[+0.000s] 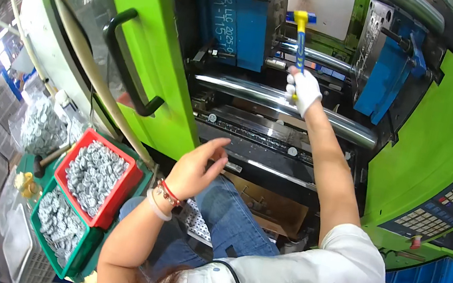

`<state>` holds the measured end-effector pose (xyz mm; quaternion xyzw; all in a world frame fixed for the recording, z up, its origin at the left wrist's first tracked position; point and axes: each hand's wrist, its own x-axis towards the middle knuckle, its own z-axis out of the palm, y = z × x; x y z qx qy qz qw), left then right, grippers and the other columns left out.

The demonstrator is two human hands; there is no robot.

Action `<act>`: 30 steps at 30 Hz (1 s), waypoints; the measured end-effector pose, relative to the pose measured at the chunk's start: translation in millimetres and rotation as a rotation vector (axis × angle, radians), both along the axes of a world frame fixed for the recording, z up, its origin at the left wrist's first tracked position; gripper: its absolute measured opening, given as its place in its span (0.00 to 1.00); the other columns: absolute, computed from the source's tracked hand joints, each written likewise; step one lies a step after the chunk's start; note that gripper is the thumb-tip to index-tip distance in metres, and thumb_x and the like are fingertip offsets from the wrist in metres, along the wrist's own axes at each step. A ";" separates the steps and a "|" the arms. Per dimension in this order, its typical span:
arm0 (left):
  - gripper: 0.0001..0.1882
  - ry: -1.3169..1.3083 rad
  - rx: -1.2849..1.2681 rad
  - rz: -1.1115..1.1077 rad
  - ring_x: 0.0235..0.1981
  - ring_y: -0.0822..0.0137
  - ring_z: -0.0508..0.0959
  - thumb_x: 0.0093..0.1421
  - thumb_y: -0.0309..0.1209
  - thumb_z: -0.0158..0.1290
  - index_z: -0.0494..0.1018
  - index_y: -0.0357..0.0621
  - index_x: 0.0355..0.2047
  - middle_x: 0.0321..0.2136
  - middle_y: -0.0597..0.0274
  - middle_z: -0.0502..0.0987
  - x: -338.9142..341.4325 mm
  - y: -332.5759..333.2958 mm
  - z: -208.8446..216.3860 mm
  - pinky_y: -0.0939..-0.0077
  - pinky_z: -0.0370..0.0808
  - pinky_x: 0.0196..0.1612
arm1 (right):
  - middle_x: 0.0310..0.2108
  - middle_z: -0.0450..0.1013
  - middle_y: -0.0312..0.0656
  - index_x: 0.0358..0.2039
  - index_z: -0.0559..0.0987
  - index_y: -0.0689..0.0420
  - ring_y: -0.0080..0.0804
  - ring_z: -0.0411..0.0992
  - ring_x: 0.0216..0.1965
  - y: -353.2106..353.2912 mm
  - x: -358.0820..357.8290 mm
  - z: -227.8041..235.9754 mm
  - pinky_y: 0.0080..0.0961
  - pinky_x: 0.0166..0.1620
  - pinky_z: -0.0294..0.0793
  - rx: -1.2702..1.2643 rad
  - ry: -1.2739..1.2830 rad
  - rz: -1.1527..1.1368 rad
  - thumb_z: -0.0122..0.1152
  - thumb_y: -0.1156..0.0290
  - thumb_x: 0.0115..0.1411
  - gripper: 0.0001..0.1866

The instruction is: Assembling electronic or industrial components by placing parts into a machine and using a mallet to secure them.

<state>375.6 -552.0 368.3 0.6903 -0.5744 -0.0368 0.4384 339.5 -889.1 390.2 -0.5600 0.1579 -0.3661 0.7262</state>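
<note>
My right hand [307, 91], in a white glove, grips the handle of a mallet [302, 34] with a blue-and-yellow head. My arm reaches forward into an open moulding machine, over a shiny steel bar [247, 90]. The mallet's head is raised between two blue mould halves, the left one [252, 44] and the right one [384, 75], apart from both. My left hand [193, 169] is bare, with bracelets at the wrist. It hovers above my knees near the machine's front edge, its fingers apart and holding nothing.
At left stands the green machine door [175, 73] with a black handle [130, 74]. Below it, a red bin [129, 185] and a green bin [75, 263] hold many small metal pieces. A control panel [437, 210] and a blue crate [424, 282] are at right.
</note>
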 end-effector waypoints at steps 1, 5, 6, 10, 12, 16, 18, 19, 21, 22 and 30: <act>0.21 0.031 0.026 -0.018 0.34 0.68 0.76 0.57 0.24 0.52 0.64 0.39 0.51 0.30 0.60 0.75 0.0 -1.0 -0.8 0.77 0.72 0.40 | 0.17 0.62 0.33 0.29 0.66 0.55 0.23 0.61 0.13 -0.9 10.9 9.9 0.25 0.16 0.65 -0.003 0.028 -0.032 0.52 0.62 0.62 0.12; 0.22 -0.046 0.045 -0.010 0.35 0.65 0.77 0.57 0.23 0.52 0.64 0.38 0.52 0.32 0.59 0.76 -5.2 -2.3 7.2 0.75 0.72 0.42 | 0.14 0.59 0.34 0.30 0.64 0.55 0.25 0.56 0.10 -16.4 43.8 42.8 0.26 0.14 0.61 0.054 -0.242 -0.268 0.49 0.54 0.63 0.17; 0.22 -0.051 0.046 -0.021 0.35 0.64 0.77 0.57 0.23 0.52 0.64 0.38 0.52 0.32 0.58 0.76 -5.9 -0.3 8.4 0.74 0.72 0.42 | 0.13 0.59 0.34 0.31 0.64 0.56 0.25 0.56 0.10 -21.4 49.4 51.9 0.26 0.13 0.61 0.117 -0.354 -0.288 0.49 0.54 0.63 0.17; 0.22 -0.073 0.081 0.004 0.36 0.63 0.77 0.56 0.23 0.53 0.64 0.38 0.52 0.33 0.58 0.77 -1.6 6.8 4.8 0.75 0.72 0.42 | 0.11 0.58 0.36 0.35 0.62 0.55 0.29 0.58 0.08 -42.4 93.5 71.1 0.32 0.13 0.67 0.250 -0.554 -0.440 0.46 0.56 0.64 0.15; 0.22 -0.070 0.095 0.009 0.36 0.63 0.78 0.56 0.23 0.53 0.65 0.38 0.51 0.33 0.57 0.77 3.2 6.3 2.7 0.75 0.72 0.42 | 0.11 0.60 0.38 0.36 0.62 0.54 0.32 0.63 0.09 -24.7 115.6 74.3 0.35 0.14 0.70 0.413 -0.418 -0.465 0.46 0.62 0.63 0.10; 0.21 -0.051 0.118 -0.006 0.35 0.63 0.78 0.56 0.23 0.53 0.66 0.38 0.50 0.32 0.57 0.77 4.2 2.0 2.4 0.75 0.73 0.41 | 0.14 0.61 0.35 0.32 0.66 0.52 0.31 0.62 0.10 -48.7 130.7 37.0 0.34 0.15 0.68 0.085 0.007 -0.134 0.48 0.68 0.60 0.04; 0.21 -0.062 0.135 -0.028 0.35 0.62 0.78 0.56 0.23 0.53 0.66 0.38 0.50 0.32 0.57 0.77 1.7 2.6 3.3 0.74 0.73 0.40 | 0.14 0.61 0.34 0.32 0.66 0.54 0.27 0.60 0.11 -61.8 90.0 49.3 0.30 0.15 0.64 0.040 -0.075 -0.147 0.52 0.68 0.60 0.06; 0.21 -0.079 0.149 -0.047 0.35 0.62 0.78 0.56 0.23 0.53 0.66 0.38 0.50 0.32 0.57 0.77 1.2 2.4 2.8 0.74 0.73 0.40 | 0.14 0.61 0.34 0.32 0.66 0.55 0.27 0.60 0.11 -60.7 82.7 52.2 0.29 0.15 0.64 0.041 -0.126 -0.245 0.52 0.67 0.60 0.07; 0.21 -0.087 0.167 -0.070 0.34 0.62 0.78 0.56 0.23 0.53 0.66 0.38 0.50 0.32 0.57 0.77 -1.8 -0.9 3.3 0.74 0.73 0.39 | 0.13 0.60 0.35 0.32 0.64 0.58 0.27 0.60 0.10 -65.5 77.9 54.8 0.29 0.14 0.66 0.099 -0.296 -0.357 0.51 0.67 0.61 0.09; 0.21 -0.099 0.180 -0.079 0.34 0.62 0.78 0.56 0.23 0.53 0.66 0.38 0.50 0.32 0.57 0.77 -4.0 -2.8 3.4 0.74 0.73 0.39 | 0.13 0.60 0.36 0.33 0.63 0.58 0.28 0.61 0.09 -68.2 82.6 58.1 0.30 0.13 0.66 0.155 -0.335 -0.423 0.50 0.67 0.61 0.09; 0.19 -0.097 0.209 -0.079 0.32 0.62 0.78 0.56 0.24 0.53 0.67 0.37 0.49 0.31 0.57 0.77 -3.4 -14.6 -6.4 0.75 0.73 0.38 | 0.14 0.63 0.37 0.32 0.66 0.54 0.31 0.65 0.11 -44.4 112.9 48.2 0.34 0.15 0.70 0.159 -0.023 -0.232 0.49 0.70 0.59 0.04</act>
